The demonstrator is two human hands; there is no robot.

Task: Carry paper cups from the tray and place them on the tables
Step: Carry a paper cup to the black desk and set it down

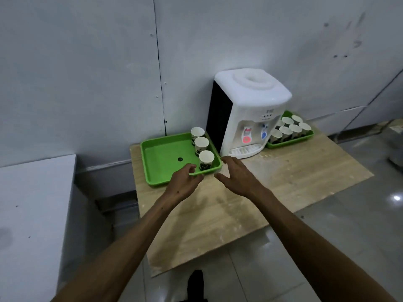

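A green tray (161, 158) lies on the wooden table (229, 210), left of a water dispenser. Three white paper cups stand in a row along the tray's right side: the nearest cup (206, 160), a middle cup (201, 145) and a far cup (197, 134). My left hand (183, 182) hovers at the tray's near right corner, fingers loosely curled, holding nothing, just left of the nearest cup. My right hand (235, 175) is spread just right of that cup, beside the tray's corner, holding nothing.
A white water dispenser (246, 114) stands against the wall. Behind it on the right, a second green tray (290, 142) holds several paper cups. A white counter (30, 210) sits to the left of the table. Glossy tiled floor lies to the right.
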